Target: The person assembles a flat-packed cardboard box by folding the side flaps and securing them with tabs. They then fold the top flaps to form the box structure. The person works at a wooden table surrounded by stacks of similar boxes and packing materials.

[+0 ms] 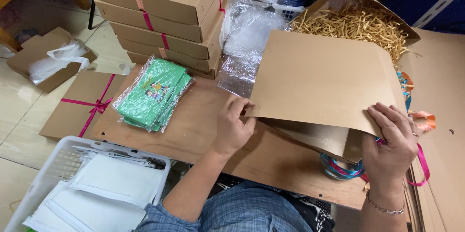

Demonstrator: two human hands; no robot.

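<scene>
A large flat sheet of brown cardboard (319, 77) lies tilted over the wooden table (203, 120), folded over a second layer beneath it. My left hand (235, 125) pinches its near left corner. Fingers spread, my right hand (390, 140) grips the near right edge. Under the cardboard by my right hand sits a roll of coloured ribbon (339, 169), with a pink ribbon end (422, 164) trailing out.
A clear bag of green items (152, 94) lies on the table's left. Behind it is a stack of ribbon-tied brown boxes (164, 14). A box of straw-like paper shreds (358, 21) is at the back right. A white basket (92, 188) and a tied flat box (82, 103) are on the floor.
</scene>
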